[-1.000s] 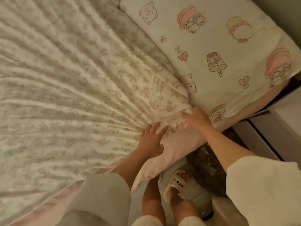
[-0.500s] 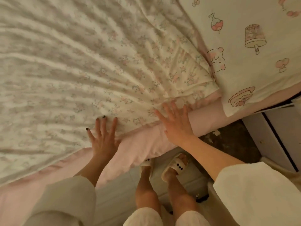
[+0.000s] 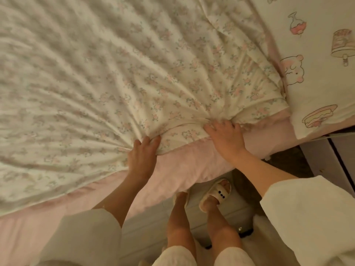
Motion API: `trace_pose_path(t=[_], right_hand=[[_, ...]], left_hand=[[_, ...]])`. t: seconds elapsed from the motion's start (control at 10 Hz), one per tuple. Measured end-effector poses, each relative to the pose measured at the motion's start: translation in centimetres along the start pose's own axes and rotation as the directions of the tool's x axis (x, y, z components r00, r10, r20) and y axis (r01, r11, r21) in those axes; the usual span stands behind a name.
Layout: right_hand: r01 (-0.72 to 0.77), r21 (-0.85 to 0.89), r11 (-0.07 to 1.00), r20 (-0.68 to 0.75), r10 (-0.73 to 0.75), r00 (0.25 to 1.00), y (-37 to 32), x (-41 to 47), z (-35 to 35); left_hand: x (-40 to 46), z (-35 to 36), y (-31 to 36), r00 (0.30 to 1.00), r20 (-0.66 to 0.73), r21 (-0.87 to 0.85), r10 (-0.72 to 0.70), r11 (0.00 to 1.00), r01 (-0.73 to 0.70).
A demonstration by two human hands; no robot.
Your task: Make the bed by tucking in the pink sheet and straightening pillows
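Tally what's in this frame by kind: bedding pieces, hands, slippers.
Bedding: 3 — floral sheet, pink sheet, cartoon-print pillow
Hands: 2 — left hand and right hand, each with a grip on the floral sheet's edge
Slippers: 2 — left slipper, mostly hidden by the leg; right slipper
Total: 7

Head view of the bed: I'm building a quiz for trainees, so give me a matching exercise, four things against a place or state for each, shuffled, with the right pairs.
Things:
1. floral cover
2. pink sheet
3. pillow
4. slipper

Places or states:
A. on the floor, on a foot
B. printed with cartoon bears and cakes, at top right
C. bunched into folds by the left hand and right hand
D. plain, hanging over the bed's side below the hands

Pairs: 1-C, 2-D, 3-B, 4-A
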State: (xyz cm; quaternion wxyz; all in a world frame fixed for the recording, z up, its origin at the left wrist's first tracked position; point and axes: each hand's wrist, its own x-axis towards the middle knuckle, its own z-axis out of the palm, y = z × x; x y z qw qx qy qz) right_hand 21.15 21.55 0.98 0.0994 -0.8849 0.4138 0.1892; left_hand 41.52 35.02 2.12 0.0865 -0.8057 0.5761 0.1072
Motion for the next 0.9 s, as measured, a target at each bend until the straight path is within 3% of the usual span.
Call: trace_pose_path(t=[0.1, 0.3, 0.4, 0.5, 0.6, 0.7, 0.8, 0.9], right_hand=[[0.049, -0.02, 0.999, 0.016, -0.049, 0.999, 0.2, -2.1, -0.8], [0.145, -0.156, 0.977, -0.175, -0.172, 0.969, -0.2, -4.3, 0.0], [0.169, -0.119, 0.978, 0.009, -0.169, 0.986, -0.6, -3.2, 0.2], [0.149, -0.001, 0.989, 0.264, -0.144, 0.954, -0.6, -2.4, 1.2], [0.114, 0.072, 0.991, 0.402, -0.133, 0.906, -0.1, -2.2, 1.7], [0.058, 0.127, 0.99, 0.465, -0.111, 0.878, -0.4, -1.8, 1.4], [-0.108, 0.317, 0.942, 0.458, -0.053, 0.887, -1.3, -1.3, 0.5], [-0.358, 0.703, 0.615, 0.404, 0.069, 0.912, -1.2, -0.7, -2.5]], left_hand=[[-1.8, -1.2, -0.1, 0.999, -0.044, -0.002, 0.016, 1.0, -0.016], [-4.6, -1.0, -0.8, 0.997, -0.031, 0.045, 0.072, 0.996, -0.07], [-3.5, 0.1, -0.7, 0.986, 0.142, 0.068, 0.087, 0.993, -0.098], [-2.6, 1.8, 0.2, 0.921, 0.388, 0.038, 0.034, 0.998, -0.053], [-1.9, 2.3, 0.3, 0.861, 0.509, -0.006, 0.026, 1.0, -0.027], [-1.6, 2.1, -0.2, 0.856, 0.516, -0.002, 0.021, 1.0, -0.023], [-0.8, 1.1, 0.3, 0.871, 0.489, 0.016, -0.043, 0.999, 0.04], [0.2, 0.1, 1.8, 0.937, 0.341, 0.026, -0.083, 0.997, 0.079]])
